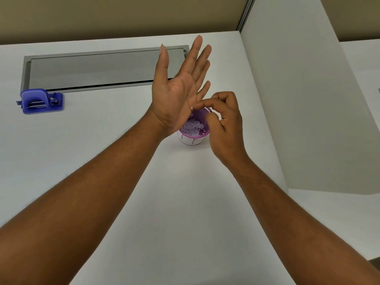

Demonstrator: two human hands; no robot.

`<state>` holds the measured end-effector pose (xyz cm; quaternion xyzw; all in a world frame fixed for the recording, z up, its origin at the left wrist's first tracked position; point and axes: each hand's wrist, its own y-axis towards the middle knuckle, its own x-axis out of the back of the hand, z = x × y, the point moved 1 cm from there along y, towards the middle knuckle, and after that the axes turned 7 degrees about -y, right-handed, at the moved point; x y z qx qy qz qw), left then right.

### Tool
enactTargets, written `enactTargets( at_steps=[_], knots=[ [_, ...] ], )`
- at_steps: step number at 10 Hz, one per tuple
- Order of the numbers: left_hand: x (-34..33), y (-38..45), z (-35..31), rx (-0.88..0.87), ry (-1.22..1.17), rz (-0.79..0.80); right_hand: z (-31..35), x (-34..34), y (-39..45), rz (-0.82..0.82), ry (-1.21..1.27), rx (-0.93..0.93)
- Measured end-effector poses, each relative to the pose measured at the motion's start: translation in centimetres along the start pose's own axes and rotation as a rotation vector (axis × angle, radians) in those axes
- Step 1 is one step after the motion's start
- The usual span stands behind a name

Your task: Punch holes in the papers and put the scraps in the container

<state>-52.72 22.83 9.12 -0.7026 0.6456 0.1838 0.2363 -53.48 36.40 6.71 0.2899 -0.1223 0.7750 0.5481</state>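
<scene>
Head view: left hand (178,87) flat, fingers straight, palm upright above purple container (193,133) on bench (185,202). Right hand (224,122) grip curled, fingertips at left palm; pinched scrap indiscernible. Scraps (194,126) fill container. Blue punch (41,101) far left of container.

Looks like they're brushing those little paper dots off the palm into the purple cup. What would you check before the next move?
1. Left hand over the purple container: ok, the open, tilted palm's lower edge is above the rim.
2. Scraps left on the palm: not ok, one white dot clings near the heel.
3. Right hand ready to flick it: ok, its curled fingertips are at that dot.
4. Container upright with room: ok, it stands on the desk, paper dots well below the rim.
5. Stray dots on the desk: cannot tell, white on white.
6. Blue hole punch out of the way: ok, far left.
</scene>
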Motion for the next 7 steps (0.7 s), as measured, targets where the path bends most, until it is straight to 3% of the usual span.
enactTargets(
  at_steps=[5,7],
  knots=[
    [-0.4,0.0,-0.1,-0.017,-0.002,-0.048,-0.3,-0.2,-0.4,-0.02,-0.092,0.074],
    [-1.0,-0.3,-1.1,-0.055,-0.071,-0.103,0.0,0.4,-1.1,-0.165,-0.241,0.197]
  ],
)
